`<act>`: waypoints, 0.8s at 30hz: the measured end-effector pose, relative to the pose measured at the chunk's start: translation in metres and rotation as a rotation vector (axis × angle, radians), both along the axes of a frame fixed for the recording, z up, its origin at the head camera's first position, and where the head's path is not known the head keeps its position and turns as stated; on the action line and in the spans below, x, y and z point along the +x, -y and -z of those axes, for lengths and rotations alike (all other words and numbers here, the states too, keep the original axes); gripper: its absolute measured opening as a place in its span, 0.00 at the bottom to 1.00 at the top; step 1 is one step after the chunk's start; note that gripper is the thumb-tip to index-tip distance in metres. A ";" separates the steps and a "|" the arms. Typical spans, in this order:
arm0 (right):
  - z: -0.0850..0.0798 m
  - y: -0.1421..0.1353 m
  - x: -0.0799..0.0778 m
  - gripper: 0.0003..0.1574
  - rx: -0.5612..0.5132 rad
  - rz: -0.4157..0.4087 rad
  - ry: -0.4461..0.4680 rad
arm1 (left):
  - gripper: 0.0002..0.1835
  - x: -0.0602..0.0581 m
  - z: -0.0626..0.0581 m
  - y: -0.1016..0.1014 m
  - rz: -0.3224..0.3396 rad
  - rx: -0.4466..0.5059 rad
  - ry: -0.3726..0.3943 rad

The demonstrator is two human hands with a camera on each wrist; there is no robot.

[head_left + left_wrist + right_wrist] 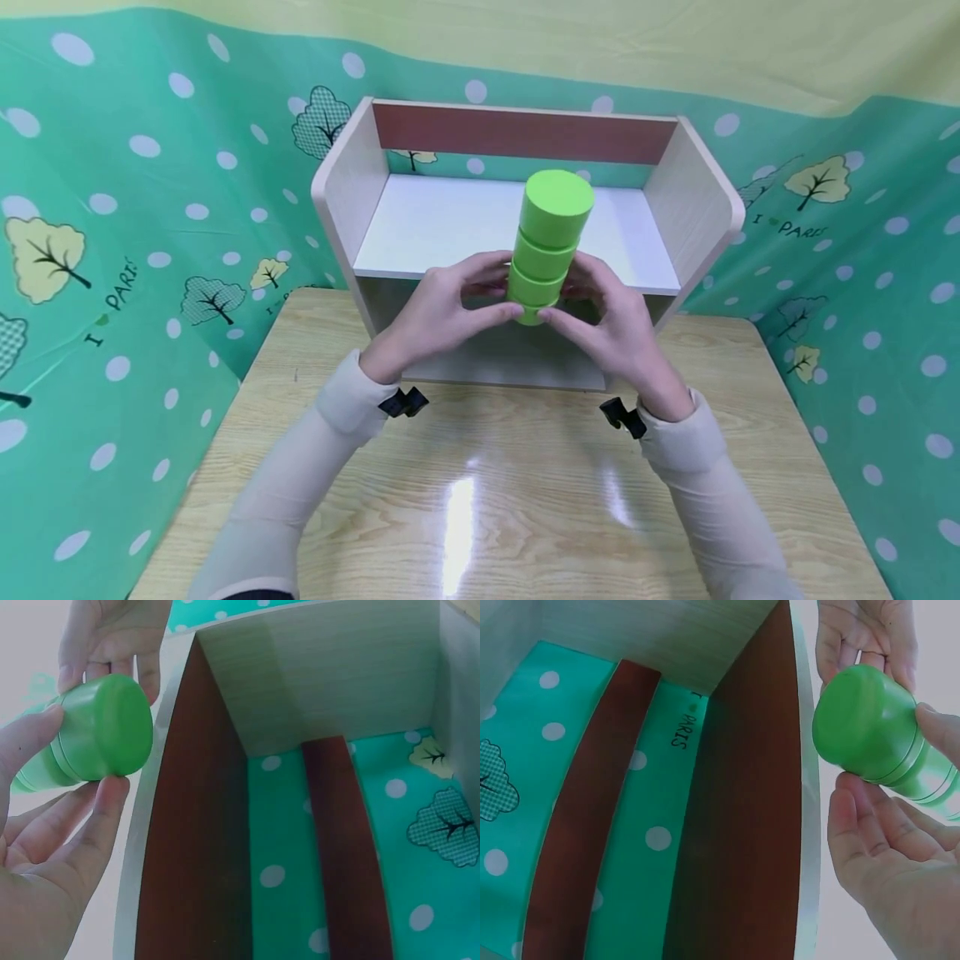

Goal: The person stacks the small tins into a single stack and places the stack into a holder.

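Note:
A glossy green cylinder, ringed by several grooves and flat at its top end, is held up in front of the shelf unit. From the left, my left hand grips its lower part, thumb on the near side and fingers round behind. On the opposite side my right hand grips it the same way, the two thumbs close together. Both wrist views show the rounded lower end of the cylinder between fingers and thumb. In the head view, the fingers behind it are partly hidden.
A small shelf unit with a white upper board, pale side panels and a brown back rail stands on the wooden table. Its lower compartment is partly behind the hands. A green dotted cloth hangs around the table.

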State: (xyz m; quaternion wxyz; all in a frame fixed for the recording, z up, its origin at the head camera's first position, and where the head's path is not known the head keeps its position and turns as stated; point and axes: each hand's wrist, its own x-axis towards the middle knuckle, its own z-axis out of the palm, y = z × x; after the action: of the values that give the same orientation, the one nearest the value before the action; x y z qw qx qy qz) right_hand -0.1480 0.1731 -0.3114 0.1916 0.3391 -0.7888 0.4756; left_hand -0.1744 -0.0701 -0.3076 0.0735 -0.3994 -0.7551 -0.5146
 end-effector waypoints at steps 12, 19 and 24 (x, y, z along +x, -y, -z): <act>-0.020 0.001 -0.013 0.45 -0.028 -0.012 0.034 | 0.31 -0.013 -0.020 -0.002 -0.005 0.038 0.043; -0.025 0.002 -0.025 0.43 -0.031 -0.009 0.050 | 0.31 -0.024 -0.025 -0.003 -0.001 0.073 0.122; -0.026 0.003 -0.033 0.43 -0.022 0.011 0.077 | 0.31 -0.032 -0.025 -0.004 -0.022 0.049 0.130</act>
State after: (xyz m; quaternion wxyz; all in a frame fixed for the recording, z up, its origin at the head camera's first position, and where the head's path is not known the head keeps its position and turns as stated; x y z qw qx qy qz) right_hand -0.1809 0.1704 -0.2854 0.1673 0.3141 -0.7920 0.4961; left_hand -0.2064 -0.0660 -0.2829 0.0395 -0.3551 -0.7498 -0.5569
